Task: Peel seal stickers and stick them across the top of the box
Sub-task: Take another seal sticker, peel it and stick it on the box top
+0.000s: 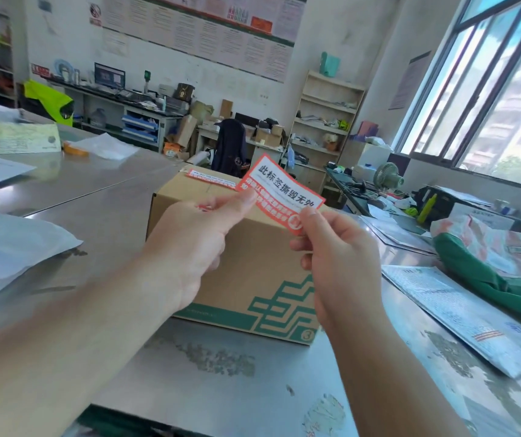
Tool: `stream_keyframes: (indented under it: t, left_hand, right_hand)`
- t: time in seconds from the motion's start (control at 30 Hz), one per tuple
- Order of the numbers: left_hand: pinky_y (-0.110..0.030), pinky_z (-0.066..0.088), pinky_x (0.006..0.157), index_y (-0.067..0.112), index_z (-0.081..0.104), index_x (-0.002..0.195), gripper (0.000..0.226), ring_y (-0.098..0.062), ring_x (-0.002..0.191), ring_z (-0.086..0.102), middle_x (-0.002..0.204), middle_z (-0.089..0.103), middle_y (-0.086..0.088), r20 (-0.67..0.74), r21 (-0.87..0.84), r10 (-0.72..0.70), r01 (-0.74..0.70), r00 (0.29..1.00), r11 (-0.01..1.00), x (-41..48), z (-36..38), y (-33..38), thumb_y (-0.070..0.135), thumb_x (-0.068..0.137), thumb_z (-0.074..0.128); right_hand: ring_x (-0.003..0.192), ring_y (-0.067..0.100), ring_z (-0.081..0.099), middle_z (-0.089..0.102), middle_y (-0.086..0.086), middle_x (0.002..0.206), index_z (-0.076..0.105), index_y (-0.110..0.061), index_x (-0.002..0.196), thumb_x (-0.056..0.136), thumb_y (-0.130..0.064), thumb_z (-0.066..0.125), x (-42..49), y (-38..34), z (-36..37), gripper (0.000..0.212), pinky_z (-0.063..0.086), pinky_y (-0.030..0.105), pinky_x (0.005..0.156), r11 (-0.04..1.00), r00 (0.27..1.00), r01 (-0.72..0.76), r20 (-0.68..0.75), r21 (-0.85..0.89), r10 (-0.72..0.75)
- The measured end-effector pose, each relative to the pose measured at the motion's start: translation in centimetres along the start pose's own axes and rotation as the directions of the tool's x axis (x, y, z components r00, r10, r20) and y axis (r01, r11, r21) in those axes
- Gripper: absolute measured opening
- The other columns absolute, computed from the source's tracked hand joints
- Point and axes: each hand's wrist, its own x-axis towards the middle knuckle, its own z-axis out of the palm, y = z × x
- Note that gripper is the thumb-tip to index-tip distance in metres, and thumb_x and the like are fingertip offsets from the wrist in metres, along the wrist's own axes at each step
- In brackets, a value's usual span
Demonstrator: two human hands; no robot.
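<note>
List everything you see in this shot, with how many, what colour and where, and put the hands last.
held seal sticker: one, red and white, in the air above the box
stuck seal sticker: one, red and white, far edge of the box top
box: one, brown cardboard with green print, middle of the table
table: one, grey metal, under the box
plastic mailers: a few, whitish, left of the box
printed mailer: one, white, right of the box
green bag: one, green, far right
fan: one, pale green, desk behind
left hand: pinches the held sticker's left end
right hand: pinches its lower right corner
</note>
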Motion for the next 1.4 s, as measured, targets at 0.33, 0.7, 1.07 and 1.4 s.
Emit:
stream_keyframes:
  t: [0.33,0.7,1.07,1.4]
  left_hand:
    - [-0.027,0.037,0.061,0.032,0.073,0.093,0.034,-0.005,0.069,0.051,0.087,0.064,0.008,0.057,0.739,0.218,-0.188,0.974,0.647,8.4,0.3,5.9,0.057,0.091,0.05]
    - [-0.022,0.028,0.046,0.012,0.073,0.091,0.042,-0.011,0.048,0.031,0.084,0.072,0.0,0.148,0.857,-0.23,-0.009,0.962,0.515,16.1,6.6,4.8,0.052,0.09,0.058]
    - [-0.017,0.017,0.042,0.014,0.061,0.073,0.024,-0.01,0.04,0.021,0.06,0.055,0.004,0.161,0.89,-0.375,0.03,0.913,0.455,18.4,8.4,3.7,0.029,0.091,0.065]
    - [-0.024,0.023,0.047,0.015,0.062,0.07,0.031,-0.013,0.045,0.028,0.06,0.048,0.003,0.178,0.93,-0.324,-0.052,0.929,0.364,18.6,8.8,3.0,0.038,0.09,0.064]
  right_hand:
    - [0.045,0.011,0.053,0.063,-0.002,0.058,0.072,-0.01,0.097,0.094,-0.018,0.06,11.5,-1.9,-3.0,0.014,0.033,0.021,0.042,0.931,0.939,-0.339,0.02,-0.138,0.344]
    - [0.038,0.011,0.046,0.062,-0.001,0.061,0.072,-0.006,0.103,0.095,-0.017,0.057,16.4,-0.9,-3.9,0.02,0.025,0.018,0.041,0.818,0.864,-0.447,0.063,-0.362,0.5]
    - [0.037,0.009,0.041,0.053,-0.002,0.055,0.068,-0.011,0.076,0.092,-0.028,0.067,17.8,1.1,-3.7,0.024,0.026,0.015,0.037,0.752,0.864,-0.429,0.015,-0.501,0.503]
    - [0.046,0.022,0.049,0.053,0.005,0.048,0.063,-0.006,0.074,0.09,-0.026,0.065,18.3,1.7,-2.6,0.025,0.038,0.023,0.047,0.548,0.945,-0.183,0.008,-0.816,0.327]
